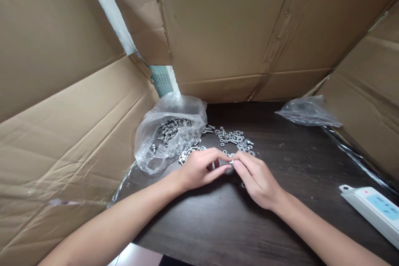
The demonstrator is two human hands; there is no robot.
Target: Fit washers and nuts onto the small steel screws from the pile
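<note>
Above the dark table, my left hand [202,169] and my right hand [256,176] meet at their fingertips. Thumb and forefinger of each pinch a small silvery metal fastener [231,163]; the fingers cover most of it, so its exact kind is unclear. Just beyond my hands, loose bolts, nuts and flat washers [239,138] lie scattered. More metal pieces [183,156] lie close beside my left hand. An open clear plastic bag [146,139] at the left holds a heap of bolts [173,129] with washers on them.
Cardboard walls [218,29] surround the dark wooden table [299,174] at the back and both sides. Another clear plastic bag [310,112] lies at the back right. A white power strip [370,208] with a red light sits at the right edge.
</note>
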